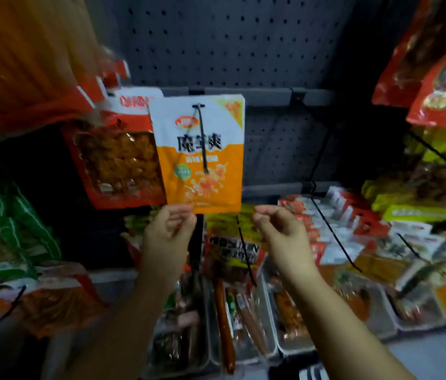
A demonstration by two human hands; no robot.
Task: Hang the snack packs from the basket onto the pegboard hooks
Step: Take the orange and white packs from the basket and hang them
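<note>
At nine o'clock green packs (24, 215) hung in shadow, their print too blurred to read. Nearer the middle a red pack (117, 160) with a clear window carried white lettering I could not make out. Just right of it, overlapping its edge, the orange pack (202, 157) hung upright on a black hook (202, 138), long axis running twelve to six, face toward me. Its big dark Chinese characters sat on the white upper band, with a red oval logo above and a green round badge at its left; motion smeared them. My left hand (169, 231) pinched the pack's lower left corner between thumb and curled fingers. My right hand (279, 229), at five o'clock of the pack, was loosely curled and held nothing. Behind stood dark grey pegboard (243, 45). At three o'clock more packs (353, 226) hung in rows, and clear trays (284, 325) of sausages lay at six.
</note>
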